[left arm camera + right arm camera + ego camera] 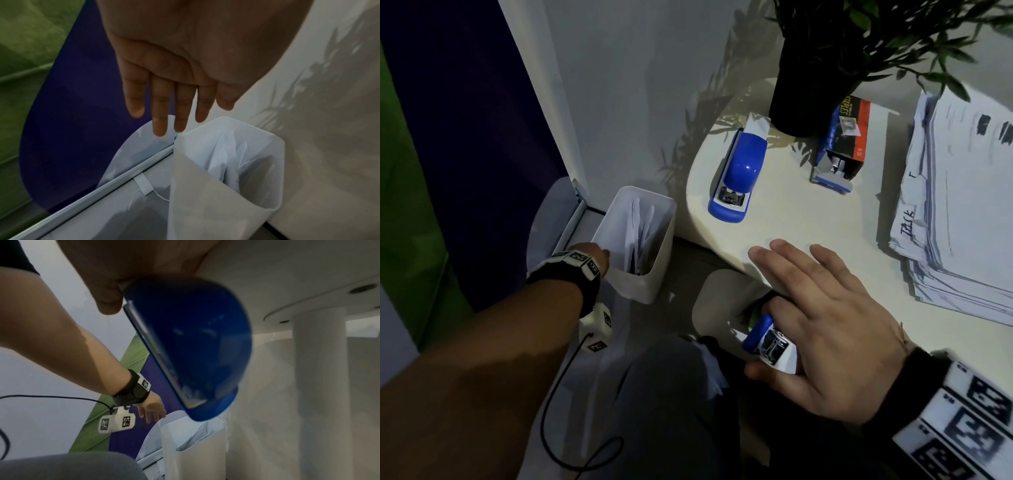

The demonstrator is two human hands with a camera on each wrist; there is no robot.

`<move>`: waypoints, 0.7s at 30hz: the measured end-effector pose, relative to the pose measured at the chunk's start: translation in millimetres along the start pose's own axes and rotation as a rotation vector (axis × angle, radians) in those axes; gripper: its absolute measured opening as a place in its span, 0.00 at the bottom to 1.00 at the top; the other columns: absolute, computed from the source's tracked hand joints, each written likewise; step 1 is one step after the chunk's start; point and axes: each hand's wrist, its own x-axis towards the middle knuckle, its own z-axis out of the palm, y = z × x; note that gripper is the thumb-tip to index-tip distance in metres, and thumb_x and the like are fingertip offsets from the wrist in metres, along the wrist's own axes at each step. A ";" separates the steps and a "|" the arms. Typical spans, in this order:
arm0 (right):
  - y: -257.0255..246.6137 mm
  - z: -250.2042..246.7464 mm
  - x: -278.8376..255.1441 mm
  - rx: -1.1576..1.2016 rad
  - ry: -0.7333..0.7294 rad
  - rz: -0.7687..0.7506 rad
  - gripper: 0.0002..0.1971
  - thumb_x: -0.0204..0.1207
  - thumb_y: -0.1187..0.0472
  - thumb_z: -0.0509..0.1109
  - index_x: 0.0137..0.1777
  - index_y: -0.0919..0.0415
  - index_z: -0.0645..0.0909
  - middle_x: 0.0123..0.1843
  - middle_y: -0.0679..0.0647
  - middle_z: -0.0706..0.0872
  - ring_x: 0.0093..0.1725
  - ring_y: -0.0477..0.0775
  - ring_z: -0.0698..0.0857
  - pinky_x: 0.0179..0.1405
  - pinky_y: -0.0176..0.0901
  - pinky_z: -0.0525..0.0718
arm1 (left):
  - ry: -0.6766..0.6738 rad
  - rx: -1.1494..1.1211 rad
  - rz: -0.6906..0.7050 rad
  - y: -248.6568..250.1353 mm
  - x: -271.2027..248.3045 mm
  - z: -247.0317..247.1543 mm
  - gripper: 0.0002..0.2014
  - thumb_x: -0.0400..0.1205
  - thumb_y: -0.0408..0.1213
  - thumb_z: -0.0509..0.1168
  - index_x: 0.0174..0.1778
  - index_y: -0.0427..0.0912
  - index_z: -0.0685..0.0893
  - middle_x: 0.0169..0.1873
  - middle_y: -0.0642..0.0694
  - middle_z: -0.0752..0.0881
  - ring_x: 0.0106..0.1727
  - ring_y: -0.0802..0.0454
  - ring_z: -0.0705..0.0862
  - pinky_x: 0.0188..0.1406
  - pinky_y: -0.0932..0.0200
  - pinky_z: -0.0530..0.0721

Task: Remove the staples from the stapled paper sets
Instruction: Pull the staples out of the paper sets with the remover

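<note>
The left hand (174,53) hangs over the floor at about nine o'clock from the table, fingers straight and released, holding nothing. Its fingertips (159,128) stand just above the near corner of the white bin (650,284), which holds loose sheets. The right hand (835,329) sits at the table's near edge at six o'clock. Its thumb and palm grasp a small blue staple remover (770,342) while the other fingers lie extended over the tabletop.

The stapled paper sets (962,192) lie in a thick, fanned stack at three o'clock on the white table (808,212), well apart from both hands.

Handling, as judged: one set should be light and limp, and it will droop if lifted by a single corner. It is best taken at the near edge, then held flat beside the staple. The staples themselves cannot be made out in the stack. The sheets tear easily around a staple, so the remover wants a square bite.

Clearance: a blue stapler (738,171) lies at eleven o'clock and an opened staple box (839,144) at one o'clock, beside a black plant pot (808,85). Bare tabletop lies between the right hand and the stack. The curved table edge is close at the right wrist, and the bin stands just below it.
</note>
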 end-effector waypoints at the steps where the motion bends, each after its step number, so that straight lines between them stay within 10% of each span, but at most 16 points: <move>1: -0.1 0.4 0.1 0.003 0.003 0.000 0.30 0.70 0.32 0.59 0.43 0.60 0.85 0.76 0.62 0.73 0.77 0.65 0.70 0.71 0.66 0.65 | -0.034 -0.011 -0.002 -1.6 -1.0 -1.2 0.21 0.89 0.41 0.48 0.67 0.30 0.76 0.66 0.34 0.78 0.67 0.39 0.76 0.63 0.55 0.73; 7: -0.8 0.9 0.4 0.001 0.002 0.011 0.33 0.72 0.31 0.56 0.45 0.62 0.87 0.77 0.61 0.73 0.77 0.63 0.71 0.71 0.65 0.65 | -0.025 0.068 0.141 -5.5 -41.0 -24.7 0.20 0.86 0.45 0.53 0.62 0.33 0.80 0.61 0.37 0.82 0.52 0.45 0.81 0.35 0.61 0.73; 14: -0.2 -0.1 1.5 0.007 -0.025 0.033 0.31 0.70 0.30 0.55 0.43 0.57 0.86 0.76 0.60 0.74 0.76 0.62 0.72 0.74 0.62 0.65 | -0.242 -0.203 0.274 17.5 -145.6 -70.8 0.20 0.83 0.51 0.61 0.31 0.40 0.83 0.23 0.48 0.84 0.20 0.55 0.75 0.22 0.65 0.73; 21: 7.1 -17.3 -7.1 0.414 0.024 0.115 0.38 0.68 0.30 0.54 0.61 0.60 0.83 0.75 0.52 0.75 0.75 0.53 0.71 0.79 0.46 0.58 | -0.037 -0.473 0.701 74.8 -260.3 -119.8 0.15 0.80 0.47 0.65 0.33 0.42 0.85 0.20 0.50 0.83 0.19 0.60 0.75 0.20 0.71 0.74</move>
